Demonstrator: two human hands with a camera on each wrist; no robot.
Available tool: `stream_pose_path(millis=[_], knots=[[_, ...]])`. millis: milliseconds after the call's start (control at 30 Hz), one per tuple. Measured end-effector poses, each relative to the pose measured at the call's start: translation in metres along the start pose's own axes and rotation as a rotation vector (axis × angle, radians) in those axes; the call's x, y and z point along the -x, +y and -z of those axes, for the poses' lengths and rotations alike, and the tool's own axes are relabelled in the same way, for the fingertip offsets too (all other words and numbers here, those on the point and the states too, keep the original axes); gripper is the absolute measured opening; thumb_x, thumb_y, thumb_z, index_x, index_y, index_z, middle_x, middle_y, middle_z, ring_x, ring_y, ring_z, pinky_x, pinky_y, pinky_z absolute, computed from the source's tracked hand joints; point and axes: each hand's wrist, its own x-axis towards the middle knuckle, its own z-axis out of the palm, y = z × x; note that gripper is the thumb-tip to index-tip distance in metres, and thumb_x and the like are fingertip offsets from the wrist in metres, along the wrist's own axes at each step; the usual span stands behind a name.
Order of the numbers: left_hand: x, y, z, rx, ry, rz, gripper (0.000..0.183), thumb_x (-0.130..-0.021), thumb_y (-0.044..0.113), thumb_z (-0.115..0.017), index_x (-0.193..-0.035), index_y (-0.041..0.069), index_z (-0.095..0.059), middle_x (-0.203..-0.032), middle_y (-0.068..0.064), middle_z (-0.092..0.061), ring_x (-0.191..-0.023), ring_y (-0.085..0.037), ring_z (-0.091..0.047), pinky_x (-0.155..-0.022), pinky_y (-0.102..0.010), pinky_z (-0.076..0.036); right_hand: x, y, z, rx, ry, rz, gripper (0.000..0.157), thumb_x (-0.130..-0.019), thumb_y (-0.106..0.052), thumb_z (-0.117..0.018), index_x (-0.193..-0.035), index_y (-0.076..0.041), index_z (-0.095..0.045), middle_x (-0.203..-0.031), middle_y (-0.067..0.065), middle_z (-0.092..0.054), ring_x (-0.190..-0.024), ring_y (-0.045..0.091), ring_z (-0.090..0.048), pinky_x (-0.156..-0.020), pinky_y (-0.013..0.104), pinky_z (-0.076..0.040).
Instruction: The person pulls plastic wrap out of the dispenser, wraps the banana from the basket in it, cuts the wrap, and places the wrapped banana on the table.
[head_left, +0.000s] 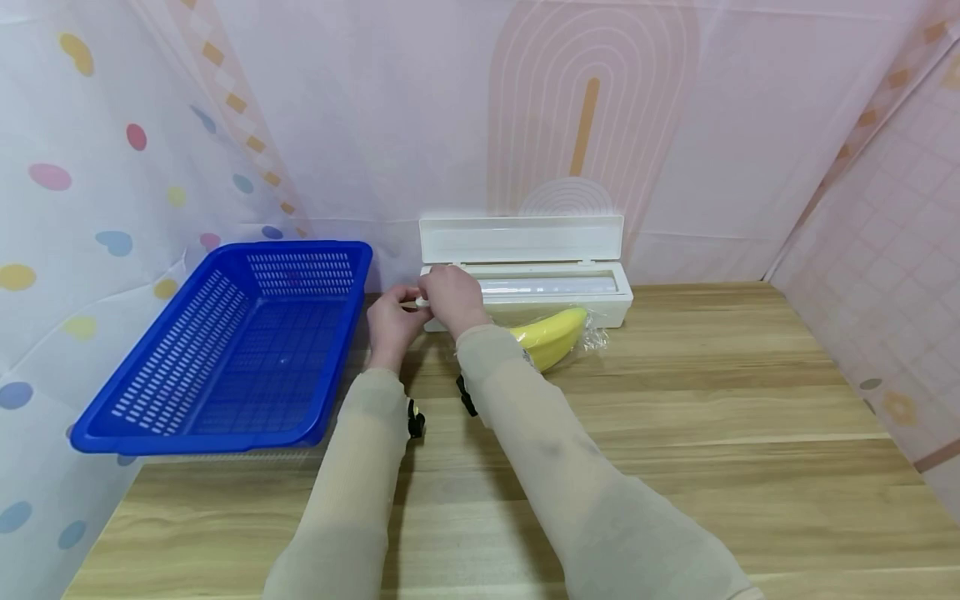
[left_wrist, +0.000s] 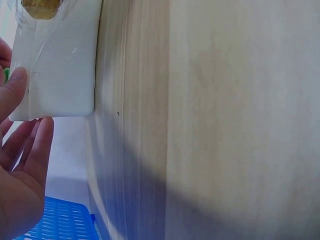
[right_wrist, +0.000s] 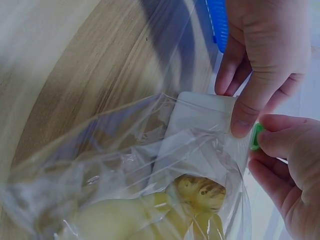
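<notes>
On a wood-grain tabletop, we find a long white plastic box near the back edge, its hinged white lid raised. Inside lies a pale, shiny cylindrical roll. Just in front of the box is a bunch of yellow bananas with a brownish crown, draped in crinkled, transparent film; from the right wrist we see this film stretch across the box's front face.

Two bare hands in cream sleeves meet at the box's left end. The left hand holds that corner, thumb pressed on the front edge, fingers against the end wall. The right hand is beside it, thumb and fingers closed narrowly around a small bright-green piece at the box's edge; from the head we cannot make this piece out.

To the left of the hands, near them, sits a rectangular blue plastic basket with slotted sides. Behind everything hangs a pale pink patterned cloth.
</notes>
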Motion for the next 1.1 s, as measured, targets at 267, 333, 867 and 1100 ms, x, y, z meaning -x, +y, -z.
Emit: stream_pose_path(millis=[267, 333, 867, 1100], knots=[[0.001, 0.0, 0.0, 0.011, 0.01, 0.004, 0.035, -0.079, 0.019, -0.083, -0.109, 0.004, -0.073, -0.114, -0.012, -0.071, -0.095, -0.03, -0.069, -0.082, -0.042, -0.055, 0.0, 0.001, 0.001, -0.01, -0.007, -0.002, 0.011, -0.093, -0.011, -0.064, -0.095, -0.017, -0.073, -0.1, 0.0, -0.066, -0.089, 0.016, -0.061, -0.07, 0.03, -0.053], [0.001, 0.0, 0.0, 0.011, 0.012, 0.002, 0.036, -0.079, 0.019, -0.083, -0.109, 0.004, -0.073, -0.114, -0.012, -0.071, -0.095, -0.03, -0.069, -0.082, -0.041, -0.056, 0.0, 0.002, 0.001, -0.012, -0.013, -0.002, 0.011, -0.093, -0.011, -0.064, -0.095, -0.017, -0.073, -0.101, 0.0, -0.066, -0.091, 0.017, -0.061, -0.071, 0.03, -0.053], [0.001, 0.0, -0.003, 0.03, 0.013, -0.027, 0.042, -0.079, 0.018, -0.085, -0.115, 0.002, -0.072, -0.114, -0.015, -0.071, -0.095, -0.031, -0.07, -0.082, -0.041, -0.056, 0.0, 0.01, 0.004, 0.005, -0.009, 0.015, 0.01, -0.092, -0.01, -0.064, -0.091, -0.016, -0.073, -0.099, -0.001, -0.068, -0.089, 0.018, -0.062, -0.073, 0.031, -0.052], [0.002, -0.004, -0.003, 0.045, 0.001, -0.018, 0.045, -0.079, 0.021, -0.085, -0.118, 0.003, -0.07, -0.116, -0.014, -0.07, -0.097, -0.028, -0.07, -0.08, -0.04, -0.057, 0.0, 0.018, 0.006, -0.011, -0.036, -0.006, 0.01, -0.091, -0.012, -0.063, -0.092, -0.017, -0.072, -0.101, -0.001, -0.069, -0.092, 0.017, -0.062, -0.074, 0.031, -0.052]])
